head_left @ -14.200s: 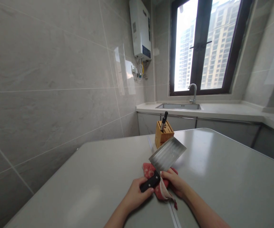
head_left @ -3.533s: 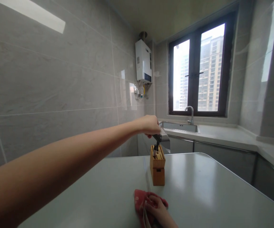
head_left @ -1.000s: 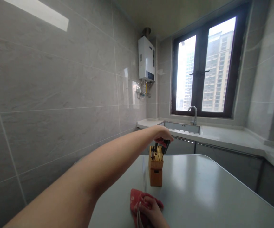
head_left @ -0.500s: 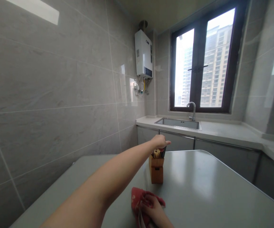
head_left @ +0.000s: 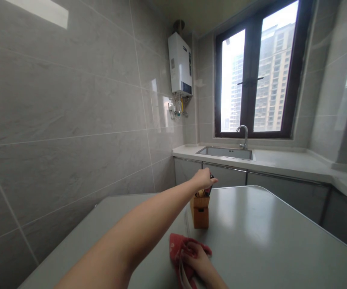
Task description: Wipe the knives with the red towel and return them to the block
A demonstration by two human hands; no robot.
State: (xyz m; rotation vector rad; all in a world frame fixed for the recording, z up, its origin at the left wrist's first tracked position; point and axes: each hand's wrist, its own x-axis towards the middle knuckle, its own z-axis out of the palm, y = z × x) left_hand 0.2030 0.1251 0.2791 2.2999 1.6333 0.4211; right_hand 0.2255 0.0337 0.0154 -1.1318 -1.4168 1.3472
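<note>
My left hand (head_left: 203,178) reaches forward over the wooden knife block (head_left: 201,216), its fingers closed around a dark handle (head_left: 211,185) at the top. Most of that handle's tool is hidden, so its kind does not show. Beneath the hand, light-coloured handles (head_left: 202,193) stick up out of the block, which stands upright on the table. Nearer to me, my right hand (head_left: 198,257) is closed on a crumpled red cloth (head_left: 176,245) at the table surface. A pale grey strip (head_left: 184,275) shows between the cloth's folds; I cannot tell what it is.
The pale, glossy table (head_left: 252,233) has a seam running up to the block. Beyond it stands a white counter (head_left: 282,162) with a sink (head_left: 226,152) and a faucet (head_left: 245,136). A tiled wall (head_left: 71,100) rises at the left, with a water heater (head_left: 180,64) in the corner.
The view has shifted slightly. My left hand stays at the top of the knife block, where more of the dark handle now shows. My right hand still holds the red cloth.
</note>
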